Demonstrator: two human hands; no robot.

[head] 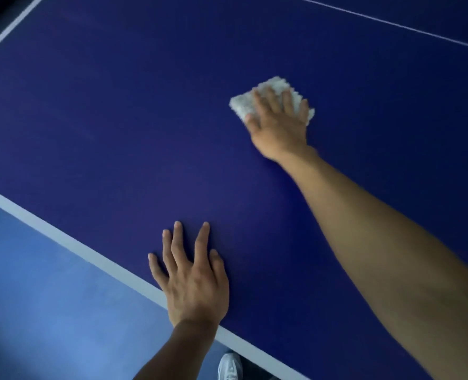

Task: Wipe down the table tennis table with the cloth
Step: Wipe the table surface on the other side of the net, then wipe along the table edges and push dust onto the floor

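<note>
**Overhead: a dark blue table tennis counter [117,119] being wiped with a small white fluffy cloth [241,104]**

The counter is flat, matte and hard, and it fills most of the view. A broad white edge line [63,237] runs along its near side, and a thin white line [391,21] crosses the far right corner. Below the near edge lies a smooth, lighter blue floor [49,311]. A dark strip of the room at top left is too blurred to make out.

The person's right hand [278,124], arm stretched well out, lies on the cloth with fingers straight and spread, pressing it down rather than gripping it. The left hand [193,283] rests flat on the counter across the near edge line, fingers straight and holding nothing, likely as a prop.

The cloth sits right of centre, well in from every edge, its corners showing past the fingers. It looks light, soft and limp. It would likely bunch or slip out under fingertips alone, so a flat palm over its middle seems the surest hold. The smooth counter should let it glide easily.

The toe of a white shoe [230,366] shows at the bottom.
</note>
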